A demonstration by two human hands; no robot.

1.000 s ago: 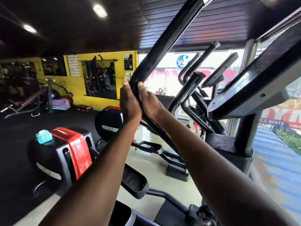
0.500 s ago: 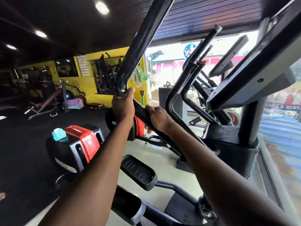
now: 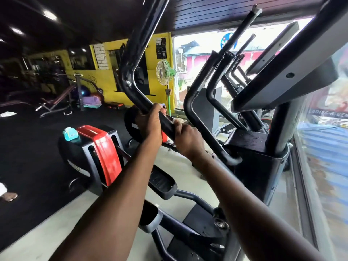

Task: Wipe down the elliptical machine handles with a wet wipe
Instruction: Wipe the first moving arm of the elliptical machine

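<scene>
Both hands curl around the black elliptical handle (image 3: 140,99) below its bend, the left hand (image 3: 148,123) higher and the right hand (image 3: 186,137) just beneath. The white wet wipe (image 3: 177,120) peeks out between them, pressed to the bar under the right hand's fingers.

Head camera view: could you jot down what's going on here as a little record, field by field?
place: gym, with a fan by the yellow wall
left hand: grips the handle, just below its bend
right hand: grips the same handle lower down
wipe: a white bit shows between the hands, against the handle
wipe pack: teal, lying on the next machine's housing
console: upper right, untouched
</scene>
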